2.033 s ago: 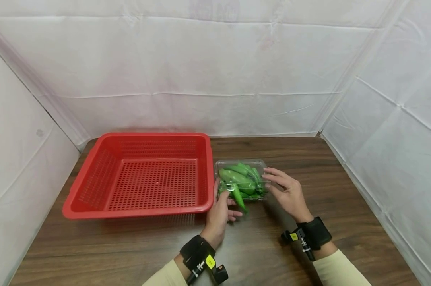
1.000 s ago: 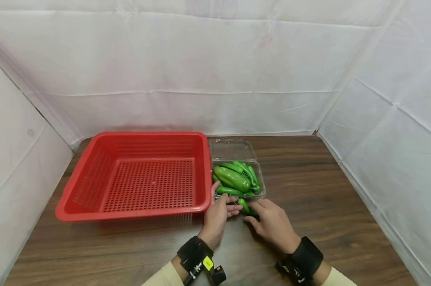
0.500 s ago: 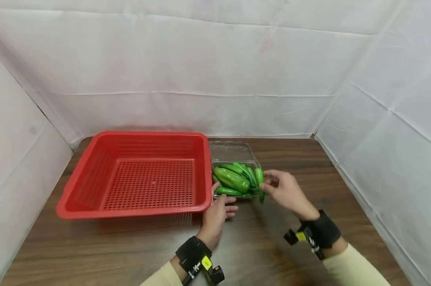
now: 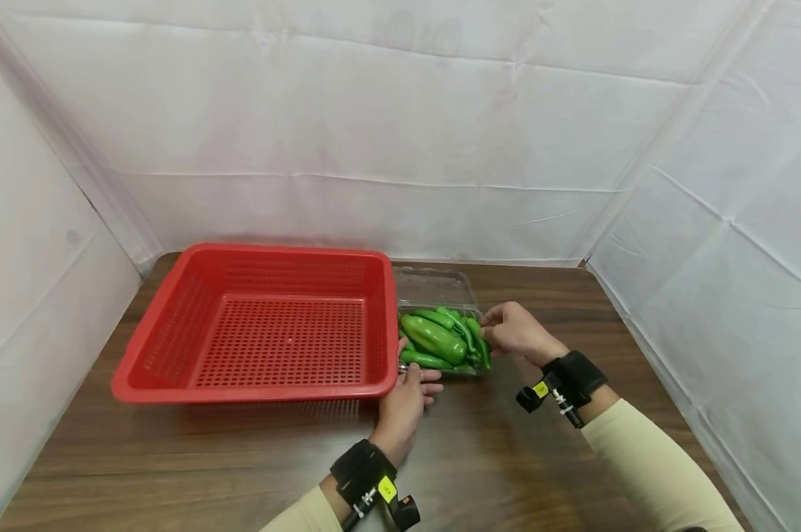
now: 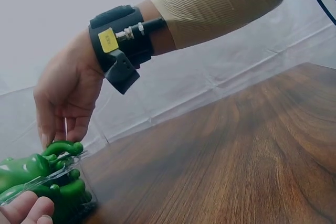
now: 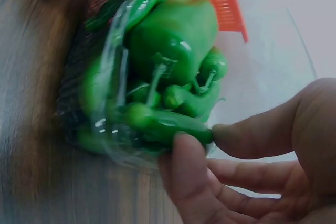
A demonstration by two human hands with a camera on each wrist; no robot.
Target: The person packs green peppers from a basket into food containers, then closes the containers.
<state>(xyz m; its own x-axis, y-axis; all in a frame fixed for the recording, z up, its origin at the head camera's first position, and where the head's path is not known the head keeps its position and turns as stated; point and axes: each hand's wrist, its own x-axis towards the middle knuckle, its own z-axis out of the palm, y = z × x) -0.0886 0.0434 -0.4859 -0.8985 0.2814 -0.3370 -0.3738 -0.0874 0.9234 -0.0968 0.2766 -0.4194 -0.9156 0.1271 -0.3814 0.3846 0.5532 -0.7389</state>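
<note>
A clear plastic clamshell box, its lid (image 4: 434, 287) folded back, holds several green chili peppers and a larger green pepper (image 4: 434, 338). My right hand (image 4: 520, 332) is at the box's right side. In the right wrist view its thumb and finger pinch the end of a green chili pepper (image 6: 173, 124), which lies along the box's edge on the other peppers. My left hand (image 4: 402, 406) rests at the box's front left corner, fingers extended along the front wall. Its fingertips (image 5: 37, 211) show beside the peppers in the left wrist view.
A red perforated plastic basket (image 4: 254, 393), with nothing in it, stands directly left of the box. Both are on a brown wood-grain table (image 4: 480, 458). White sheeting (image 4: 347, 125) encloses the back and sides.
The box lid went from over the peppers to folded back. My right hand picked up a chili pepper from in front of the box and brought it to the box's right side. The left hand stayed.
</note>
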